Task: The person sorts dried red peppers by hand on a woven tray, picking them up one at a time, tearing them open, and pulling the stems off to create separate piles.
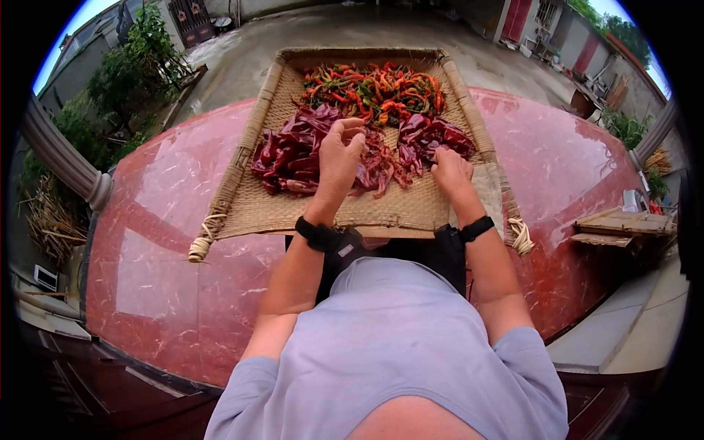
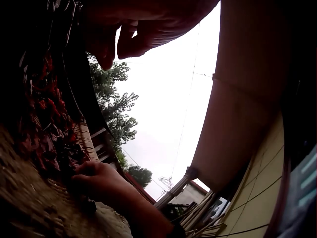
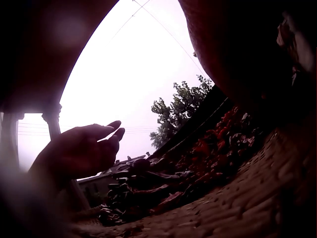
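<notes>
My left hand (image 1: 339, 161) is raised over a heap of dark red dried chilies (image 1: 282, 150) on the left of a woven tray (image 1: 396, 213). Its fingers are loosely bent with nothing between them; in the right wrist view the left hand (image 3: 81, 151) shows a gap between its fingertips. At the lower edge of a smaller heap of glossy dark red chilies (image 1: 422, 139), my right hand (image 1: 452, 172) has its fingers curled and pinches at a dried chili, mostly hidden under the fingers. The left wrist view shows the right hand (image 2: 106, 183) low over the weave.
Thin orange, red and green chilies (image 1: 374, 92) cover the far part of the tray. Loose flattened red chilies (image 1: 381, 165) lie between the two dark heaps. A pale flat piece (image 1: 486, 194) lies at the tray's right corner. Red polished floor (image 1: 161, 242) surrounds the tray.
</notes>
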The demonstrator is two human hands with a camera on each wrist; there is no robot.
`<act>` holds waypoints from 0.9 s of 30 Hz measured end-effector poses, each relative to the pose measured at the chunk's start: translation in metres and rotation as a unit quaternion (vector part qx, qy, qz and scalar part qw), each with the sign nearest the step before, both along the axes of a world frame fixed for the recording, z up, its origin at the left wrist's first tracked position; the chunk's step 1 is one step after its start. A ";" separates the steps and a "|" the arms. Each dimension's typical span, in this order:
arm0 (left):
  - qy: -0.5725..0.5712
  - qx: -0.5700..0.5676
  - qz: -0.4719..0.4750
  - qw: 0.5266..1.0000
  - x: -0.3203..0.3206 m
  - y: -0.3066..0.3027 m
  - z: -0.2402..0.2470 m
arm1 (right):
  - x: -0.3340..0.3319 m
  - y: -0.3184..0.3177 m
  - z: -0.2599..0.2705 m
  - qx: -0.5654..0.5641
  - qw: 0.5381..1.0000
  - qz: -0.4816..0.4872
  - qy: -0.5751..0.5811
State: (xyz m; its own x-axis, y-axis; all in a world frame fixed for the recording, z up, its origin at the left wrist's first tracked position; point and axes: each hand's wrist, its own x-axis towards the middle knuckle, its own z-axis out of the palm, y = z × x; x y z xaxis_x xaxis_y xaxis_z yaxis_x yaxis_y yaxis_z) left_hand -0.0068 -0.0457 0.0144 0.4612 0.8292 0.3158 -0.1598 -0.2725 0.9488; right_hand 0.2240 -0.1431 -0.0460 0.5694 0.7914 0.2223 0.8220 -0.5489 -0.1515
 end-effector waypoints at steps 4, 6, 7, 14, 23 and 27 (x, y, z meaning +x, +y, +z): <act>0.067 0.061 -0.026 0.996 0.008 -0.013 -0.004 | -0.012 -0.007 0.025 0.072 0.994 -0.004 0.083; 0.096 0.052 -0.022 0.994 0.015 -0.012 -0.013 | -0.022 -0.012 0.037 0.139 0.980 0.014 0.142; 0.092 0.023 -0.023 0.995 0.017 -0.012 -0.017 | -0.025 -0.012 0.038 0.176 0.969 0.036 0.169; -0.002 -0.181 -0.113 0.977 0.011 -0.008 -0.012 | -0.049 -0.021 0.060 0.154 0.830 0.231 0.485; 0.011 -0.072 0.113 0.991 -0.012 0.044 0.006 | -0.035 0.020 0.031 -0.002 0.990 0.099 0.098; -0.034 -0.059 0.153 0.986 -0.020 0.030 0.016 | -0.035 0.037 0.015 -0.067 0.988 0.082 0.112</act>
State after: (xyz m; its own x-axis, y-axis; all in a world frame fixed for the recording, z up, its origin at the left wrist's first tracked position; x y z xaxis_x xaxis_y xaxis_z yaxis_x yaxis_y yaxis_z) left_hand -0.0264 -0.0158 0.0305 0.1640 0.9592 0.2303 -0.1514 -0.2062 0.9667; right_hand 0.1888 -0.1058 -0.0310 0.4548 0.8905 -0.0090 0.8552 -0.4395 -0.2748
